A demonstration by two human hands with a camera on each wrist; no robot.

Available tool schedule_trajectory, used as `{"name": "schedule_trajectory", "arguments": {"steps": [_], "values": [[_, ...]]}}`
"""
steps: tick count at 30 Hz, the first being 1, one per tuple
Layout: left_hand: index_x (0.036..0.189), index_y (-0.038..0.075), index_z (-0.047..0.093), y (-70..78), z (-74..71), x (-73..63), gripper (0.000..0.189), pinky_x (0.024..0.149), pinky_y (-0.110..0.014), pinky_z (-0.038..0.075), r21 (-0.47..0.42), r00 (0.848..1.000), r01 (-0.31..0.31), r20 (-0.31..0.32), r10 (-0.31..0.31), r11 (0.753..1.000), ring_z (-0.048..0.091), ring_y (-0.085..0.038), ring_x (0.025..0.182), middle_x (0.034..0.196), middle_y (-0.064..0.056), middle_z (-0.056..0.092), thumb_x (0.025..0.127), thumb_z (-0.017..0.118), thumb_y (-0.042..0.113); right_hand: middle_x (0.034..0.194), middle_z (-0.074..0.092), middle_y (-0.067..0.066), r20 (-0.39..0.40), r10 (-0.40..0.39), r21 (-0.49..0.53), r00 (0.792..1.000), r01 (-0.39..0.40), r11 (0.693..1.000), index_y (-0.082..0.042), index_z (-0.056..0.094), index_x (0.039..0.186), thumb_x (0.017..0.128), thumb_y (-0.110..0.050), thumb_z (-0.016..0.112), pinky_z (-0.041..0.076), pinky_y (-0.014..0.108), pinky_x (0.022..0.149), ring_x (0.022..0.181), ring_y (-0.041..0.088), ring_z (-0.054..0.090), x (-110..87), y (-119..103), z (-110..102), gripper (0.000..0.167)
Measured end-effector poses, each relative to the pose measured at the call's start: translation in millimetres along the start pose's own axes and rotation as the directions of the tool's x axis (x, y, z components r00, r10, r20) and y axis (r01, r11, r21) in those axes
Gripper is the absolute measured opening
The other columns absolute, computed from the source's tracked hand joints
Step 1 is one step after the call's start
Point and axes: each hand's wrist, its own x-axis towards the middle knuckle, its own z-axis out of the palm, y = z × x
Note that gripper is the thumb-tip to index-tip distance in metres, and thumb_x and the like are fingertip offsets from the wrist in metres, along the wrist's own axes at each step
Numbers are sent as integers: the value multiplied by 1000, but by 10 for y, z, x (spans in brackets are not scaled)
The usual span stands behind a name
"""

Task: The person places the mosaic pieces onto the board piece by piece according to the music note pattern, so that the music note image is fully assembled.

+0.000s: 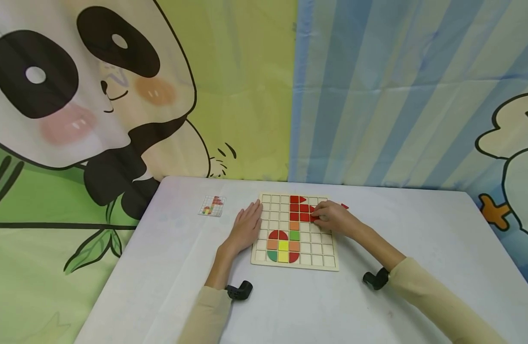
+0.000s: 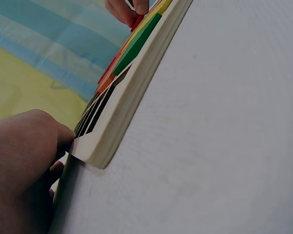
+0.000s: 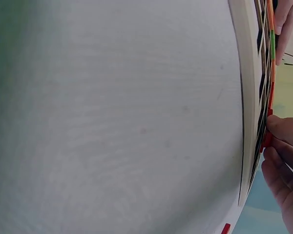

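A wooden grid board [image 1: 317, 261] lies on the table with colored tiles in some of its squares. My left hand [image 1: 246, 223] rests along the board's left edge, its fingers nearly straight. At the upper right of the pattern, my right hand [image 1: 336, 217] pinches a small red tile [image 3: 268, 139] between thumb and fingers, close over the grid. Its outline is partly hidden by the fingertips. Red square tiles [image 1: 294, 208] fill squares just left of that hand. Below them run orange, green and yellow tiles [image 1: 283, 245], with rounded red and green ones at the corners.
Left of the board lies a small pattern card [image 1: 212, 206] printed with a similar colored figure. A loose red tile [image 1: 344, 206] lies on the table past the board's right edge. Printed curtains [image 1: 358, 95] hang behind the white table [image 1: 289, 306].
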Motion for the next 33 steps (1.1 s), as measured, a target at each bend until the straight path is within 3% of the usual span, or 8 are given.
{"name": "schedule_trajectory", "arguments": {"steps": [13,24,29,33], "values": [[163,4,27,-28,4,15,55,131,-51,7,15,1000,5,3,-5,1000,14,-28,162,174,-9,18,112,37,23,104,71,14,-14,3,23,1000,-2,1000,4,79,104,91,-1,76,61,40,82,95,29,68,4,-37,27,15],[164,5,27,-13,-5,10,55,131,-51,7,18,1000,0,4,0,1000,14,-28,162,174,-8,18,112,37,23,111,70,16,-65,177,-40,982,-180,983,2,76,115,94,-6,74,60,46,82,98,31,68,-112,88,-254,23],[163,4,27,5,-26,-3,56,131,-51,7,13,1000,3,9,-3,1000,14,-28,162,174,-9,18,112,38,23,112,69,20,-59,207,-65,976,-211,975,5,75,116,92,-4,75,61,43,78,91,30,67,-182,165,-361,26],[164,4,26,6,-23,-3,56,132,-51,7,11,1000,5,11,-5,1000,13,-28,162,174,-9,18,112,37,23,114,69,22,-40,239,-69,970,-242,968,7,73,118,93,-5,75,61,47,82,93,33,67,-224,237,-394,28]]}}
